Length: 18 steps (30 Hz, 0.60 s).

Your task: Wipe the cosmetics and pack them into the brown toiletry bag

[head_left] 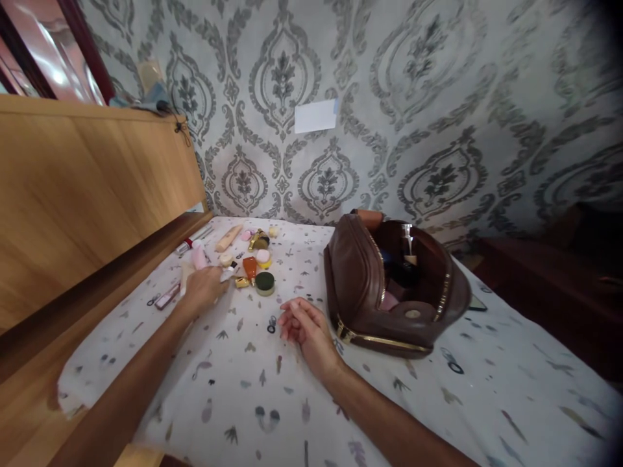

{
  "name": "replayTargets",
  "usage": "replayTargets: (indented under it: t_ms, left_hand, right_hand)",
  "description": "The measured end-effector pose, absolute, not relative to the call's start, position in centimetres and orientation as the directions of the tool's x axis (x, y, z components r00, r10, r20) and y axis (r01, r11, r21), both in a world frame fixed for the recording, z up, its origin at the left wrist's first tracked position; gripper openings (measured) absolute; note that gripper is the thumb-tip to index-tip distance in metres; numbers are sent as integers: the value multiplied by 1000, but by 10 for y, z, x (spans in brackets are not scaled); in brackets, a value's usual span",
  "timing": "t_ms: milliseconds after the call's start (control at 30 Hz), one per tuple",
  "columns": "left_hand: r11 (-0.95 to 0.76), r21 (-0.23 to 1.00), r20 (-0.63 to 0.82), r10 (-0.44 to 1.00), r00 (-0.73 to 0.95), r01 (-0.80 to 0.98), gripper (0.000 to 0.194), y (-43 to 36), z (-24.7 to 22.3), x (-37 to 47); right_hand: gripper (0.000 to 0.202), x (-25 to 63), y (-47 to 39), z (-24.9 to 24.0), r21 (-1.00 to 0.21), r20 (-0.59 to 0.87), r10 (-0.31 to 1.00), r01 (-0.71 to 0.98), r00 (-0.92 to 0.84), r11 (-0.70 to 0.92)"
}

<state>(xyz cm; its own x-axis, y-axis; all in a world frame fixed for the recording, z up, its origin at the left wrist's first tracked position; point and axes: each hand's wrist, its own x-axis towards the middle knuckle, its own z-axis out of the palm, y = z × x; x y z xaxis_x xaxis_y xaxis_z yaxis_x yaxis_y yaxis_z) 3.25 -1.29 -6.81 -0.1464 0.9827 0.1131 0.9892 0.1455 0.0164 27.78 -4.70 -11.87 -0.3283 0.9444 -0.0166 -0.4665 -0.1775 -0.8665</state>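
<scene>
My left hand [203, 287] is low over the cosmetics at the left, fingers together around a small whitish, shiny item [227, 275] whose kind I cannot make out. Close by are an orange bottle [250, 267] with a gold cap, a dark green-lidded jar [265, 283], a pink-and-yellow jar [263, 258] and a pink tube [198, 255]. My right hand [309, 332] rests palm inward above the cloth, fingers loosely bent and apart, holding nothing. Just right of it stands a brown leather bag [357, 285], unzipped, with a silver-capped bottle [407, 241] and dark items inside.
Farther back lie a peach tube [228, 238], a gold-and-dark bottle [259, 240] and small pink pieces. A pink slim case [168, 297] lies near the wooden board [97, 194] on the left. Patterned cloth [253, 389] covers the surface; a papered wall [326, 78] stands behind.
</scene>
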Motion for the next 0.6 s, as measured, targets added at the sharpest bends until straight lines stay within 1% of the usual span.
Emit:
replayTargets:
  t_ms: [100,167,233,300,367,400,467,600]
  left_hand:
    - [30,44,145,989,-36,999,28,-23,-52,34]
    - [-99,66,151,985,88,993,27,-33,-42,43]
    - [-253,65,145,959,242,965,23,-43,-38,59]
    - [-409,3,148,903,404,913,19,-52,-38,77]
    - [-527,-98,145,832,535,845,14,-59,-42,91]
    - [-558,-142,145,806,574,818,11,-61,-44,96]
    - [-573,-174,176,782,597,801,12,-63,-49,100]
    - [-564,-118,370,739,563,818,39,-60,-59,100]
  right_hand:
    - [46,278,-48,-117,-876,-9,943,-452,-333,-168]
    - [46,278,-49,-116,-884,-1,944,-441,-329,-155]
    - [52,277,-50,-115,-886,4,949,-440,-317,-144]
    - [60,277,-50,-116,-887,5,954,-442,-299,-134]
    - [55,277,-49,-118,-894,16,962,-435,-272,-109]
    - [49,277,-49,-120,-898,24,966,-430,-256,-92]
    - [42,277,-48,-124,-904,40,973,-423,-228,-62]
    - [43,276,-46,-128,-903,58,975,-427,-215,-40]
